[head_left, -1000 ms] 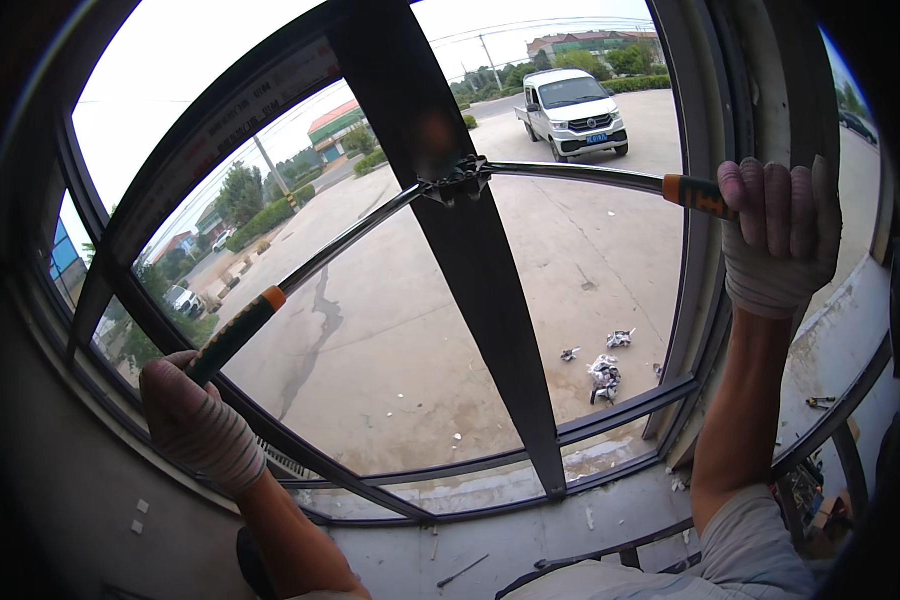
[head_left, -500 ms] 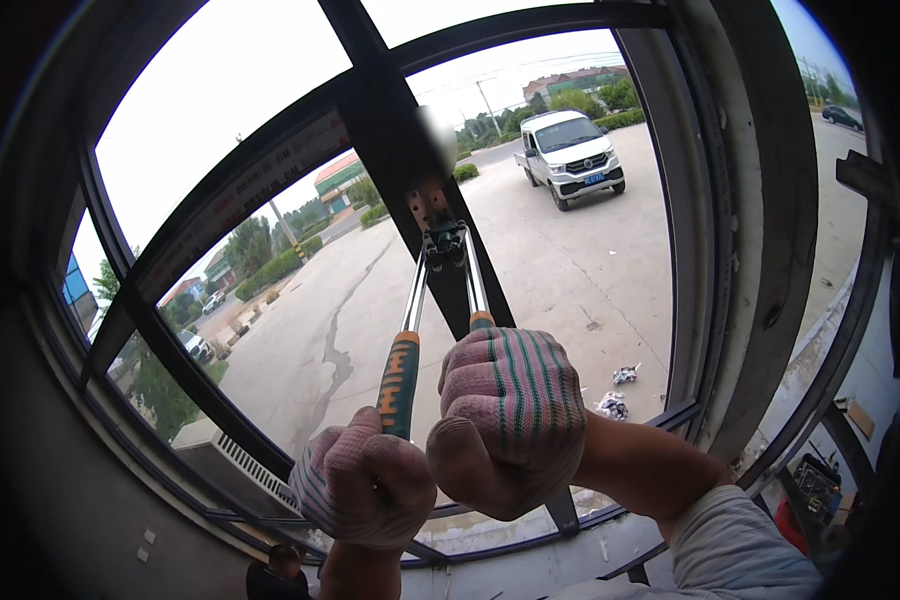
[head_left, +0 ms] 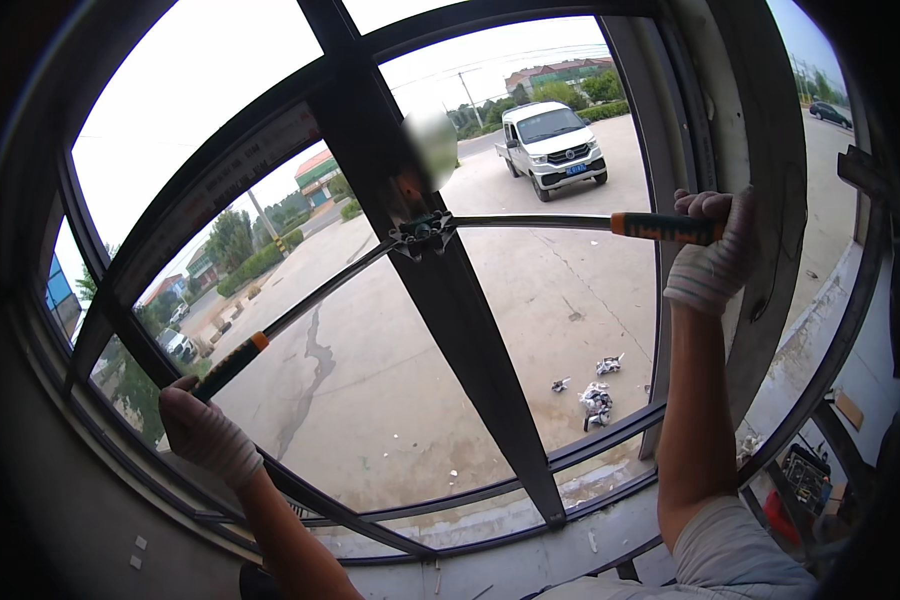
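A pair of bolt cutters is spread wide in front of the dark window post. My left hand, in a striped knit glove, grips the end of its left green and orange handle, low at the left. The right handle is in my gloved right hand, out by the right side of the window frame. Its cutter head lies against the post, beside a reddish-brown metal piece. Whether anything sits between the jaws, I cannot make out.
Dark metal bars frame the large window. Beyond the glass stand a white pickup van and crumpled litter on concrete. At the lower right there is a box of tools. A blurred patch covers part of the post's upper area.
My hands were close together with the handles nearly parallel. They have since moved far apart, left hand to the left, right hand up and right, swinging the cutters' handles wide.
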Tool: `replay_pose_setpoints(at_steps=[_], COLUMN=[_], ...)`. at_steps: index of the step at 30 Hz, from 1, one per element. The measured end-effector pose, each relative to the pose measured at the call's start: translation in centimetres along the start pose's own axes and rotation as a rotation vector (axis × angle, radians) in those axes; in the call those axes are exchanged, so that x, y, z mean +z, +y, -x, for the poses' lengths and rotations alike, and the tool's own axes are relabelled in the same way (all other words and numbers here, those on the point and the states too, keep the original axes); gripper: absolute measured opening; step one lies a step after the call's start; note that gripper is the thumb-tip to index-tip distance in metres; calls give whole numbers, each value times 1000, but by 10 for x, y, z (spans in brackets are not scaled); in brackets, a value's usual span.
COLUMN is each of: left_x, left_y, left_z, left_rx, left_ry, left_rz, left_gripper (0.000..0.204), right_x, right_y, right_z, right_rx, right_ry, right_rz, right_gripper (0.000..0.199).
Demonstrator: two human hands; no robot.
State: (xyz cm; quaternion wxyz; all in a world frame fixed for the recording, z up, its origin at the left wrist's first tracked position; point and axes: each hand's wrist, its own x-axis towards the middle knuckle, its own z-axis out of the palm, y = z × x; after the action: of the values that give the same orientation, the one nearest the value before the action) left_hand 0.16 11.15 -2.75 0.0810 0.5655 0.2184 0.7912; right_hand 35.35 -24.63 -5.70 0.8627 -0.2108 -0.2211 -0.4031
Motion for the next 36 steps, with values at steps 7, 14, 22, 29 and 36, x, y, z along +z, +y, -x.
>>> replay_pose_setpoints(at_steps=[7, 14, 22, 29, 36], left_x=[33, 3, 24, 13, 1], left_y=[-77, -4, 19, 51, 58], left_z=[-29, -41, -70, -24, -36], left_rx=[-266, -317, -145, 18, 86], left_ry=[-27, -30, -25, 56, -35], left_rz=[211, 219, 267, 58, 62], left_gripper=[52, 44, 39, 41, 43], right_x=[-11, 0, -4, 37, 10], right_y=[27, -36, -70, -93, -91], right_z=[-21, 32, 108, 144, 133], right_rx=[177, 209, 113, -169, 26], right_ry=[61, -691, -823, -888, -888], right_rz=[-91, -431, -183, -206, -114], right_gripper=[48, 48, 43, 21, 23])
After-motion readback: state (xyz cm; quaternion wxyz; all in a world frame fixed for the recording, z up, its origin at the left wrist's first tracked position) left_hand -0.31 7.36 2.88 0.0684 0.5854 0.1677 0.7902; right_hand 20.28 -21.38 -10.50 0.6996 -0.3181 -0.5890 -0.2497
